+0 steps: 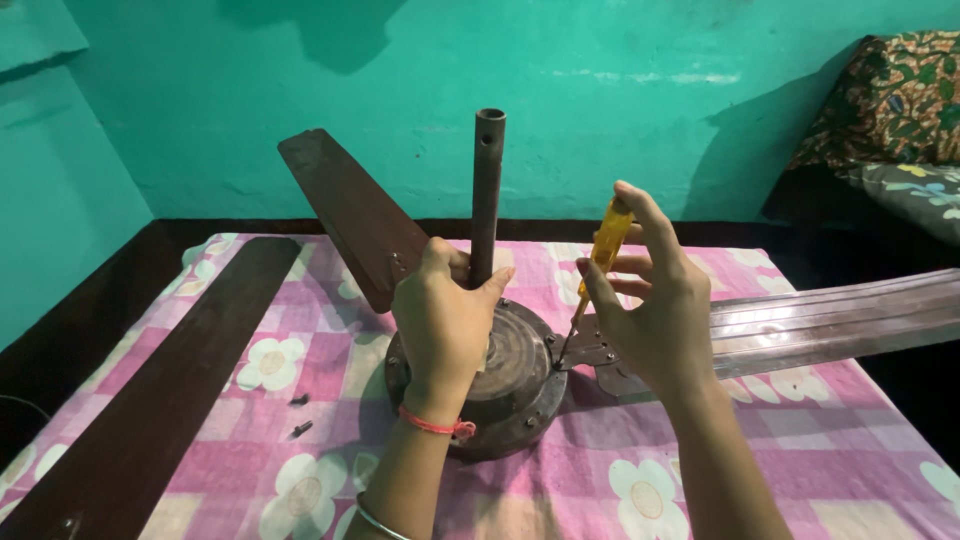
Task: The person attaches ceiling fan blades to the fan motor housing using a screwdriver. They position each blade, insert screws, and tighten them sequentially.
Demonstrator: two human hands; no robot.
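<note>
A pink checked cloth with white flowers (800, 440) is covering the surface that carries everything, and it is running out to the dark floor along its far edge. A detached dark brown fan blade (150, 400) is lying lengthwise along the cloth's left edge, reaching from the far left corner toward the near left corner. A second blade (350, 215), also dark brown, is rising tilted from the middle of the cloth toward the turquoise wall. A third blade (830, 325), paler and glossy, is extending from the middle past the cloth's right edge.

The ceiling fan motor housing (515, 375), round and dark, is sitting at the centre of the cloth, nearer the near edge than the far one. Its downrod (487, 190) is standing upright from the hub.

The left hand (440, 325) is resting on top of the housing, fingers wrapping the base of the downrod. The right hand (655, 305) is closed around a yellow-handled screwdriver (600, 260), pinching the handle between thumb and fingers. The screwdriver is leaning, its tip meeting the housing rim where the third blade's bracket is joining it.

Two small dark screws (300, 415) are lying loose on the cloth, just left of the housing.
</note>
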